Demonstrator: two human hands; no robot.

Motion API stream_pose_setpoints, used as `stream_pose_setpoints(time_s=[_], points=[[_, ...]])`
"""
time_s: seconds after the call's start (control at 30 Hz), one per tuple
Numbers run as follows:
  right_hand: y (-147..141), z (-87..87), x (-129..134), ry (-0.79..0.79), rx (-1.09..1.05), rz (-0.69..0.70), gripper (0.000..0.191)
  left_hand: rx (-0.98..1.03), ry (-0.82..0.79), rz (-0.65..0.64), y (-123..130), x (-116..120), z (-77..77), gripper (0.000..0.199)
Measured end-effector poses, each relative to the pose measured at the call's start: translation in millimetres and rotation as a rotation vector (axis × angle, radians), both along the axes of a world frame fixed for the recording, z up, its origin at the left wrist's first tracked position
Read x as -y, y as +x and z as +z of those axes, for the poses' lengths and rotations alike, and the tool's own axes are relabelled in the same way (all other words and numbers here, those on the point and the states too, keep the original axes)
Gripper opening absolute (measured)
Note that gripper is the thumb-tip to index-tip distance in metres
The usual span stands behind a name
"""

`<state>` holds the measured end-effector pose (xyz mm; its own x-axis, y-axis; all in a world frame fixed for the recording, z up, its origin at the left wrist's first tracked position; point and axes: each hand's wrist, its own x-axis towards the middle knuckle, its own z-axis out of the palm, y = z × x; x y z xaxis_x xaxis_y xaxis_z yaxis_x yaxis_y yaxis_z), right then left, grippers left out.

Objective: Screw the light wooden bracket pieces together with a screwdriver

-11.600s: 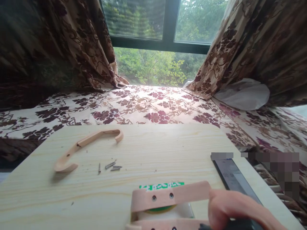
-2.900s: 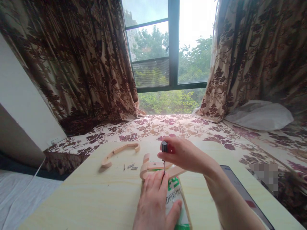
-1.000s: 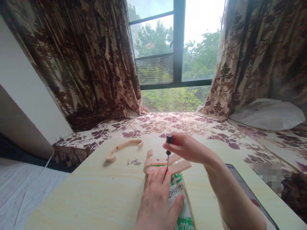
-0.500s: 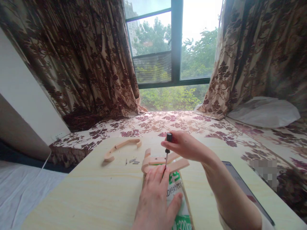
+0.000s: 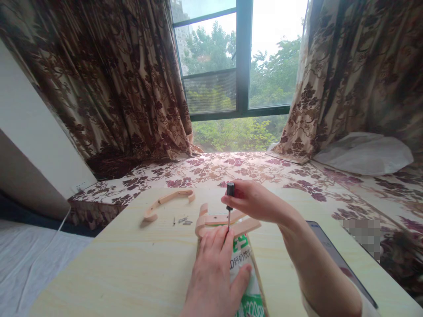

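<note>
A screwdriver (image 5: 230, 190) with a black handle stands nearly upright in my right hand (image 5: 254, 198), which is closed round the handle. Its metal shaft points down at a curved wooden piece (image 5: 249, 227), and the tip is hidden behind my fingers. My left hand (image 5: 211, 268) lies flat with its fingers stretched out. Those fingertips press on the near edge of the wooden piece, and the palm rests on a white and green printed package (image 5: 253, 304) under it. Several small screws (image 5: 185, 221) lie on the table to the left of the wooden piece.
Another curved wooden piece (image 5: 170, 198) lies at the far left of the pale wooden table (image 5: 132, 264). A dark-screened tablet or phone (image 5: 340, 259) rests along the right side, beside my right forearm. Behind the table is a ledge with flowered cloth (image 5: 231, 169), below a window.
My right hand and the top of the screwdriver have shifted very slightly to the left. My left hand and the wooden piece keep their places.
</note>
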<state>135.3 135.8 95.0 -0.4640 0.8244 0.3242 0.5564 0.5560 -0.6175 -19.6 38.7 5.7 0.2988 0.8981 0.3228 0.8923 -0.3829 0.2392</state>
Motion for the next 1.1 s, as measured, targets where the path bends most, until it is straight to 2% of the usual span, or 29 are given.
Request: stream_pose_setpoints(time_s=[0.23, 0.47, 0.6, 0.67, 0.87, 1.1], points=[[3.4, 6.6, 7.5, 0.019, -0.01, 0.147, 0.015, -0.009, -0.029, -0.001, -0.8, 0.2, 0.9, 0.057], [-1.4, -1.1, -0.2, -0.001, -0.022, 0.035, 0.023, 0.002, 0.011, -0.001, 0.5, 1.2, -0.9, 0.056], [-2.1, 0.5, -0.5, 0.009, 0.004, -0.025, 0.029, 0.003, 0.012, 0.001, 1.2, 1.6, 0.3, 0.056], [-1.2, 2.9, 1.8, 0.018, 0.005, -0.011, 0.028, 0.002, -0.006, 0.003, 1.4, 1.0, 1.5, 0.057], [3.3, 6.9, 7.2, -0.004, -0.022, 0.156, 0.015, 0.002, -0.038, 0.007, 0.8, -0.3, 2.3, 0.059], [1.8, 1.6, 1.4, -0.011, -0.01, 0.041, 0.021, -0.005, 0.002, 0.008, 0.5, -1.5, 1.5, 0.057]])
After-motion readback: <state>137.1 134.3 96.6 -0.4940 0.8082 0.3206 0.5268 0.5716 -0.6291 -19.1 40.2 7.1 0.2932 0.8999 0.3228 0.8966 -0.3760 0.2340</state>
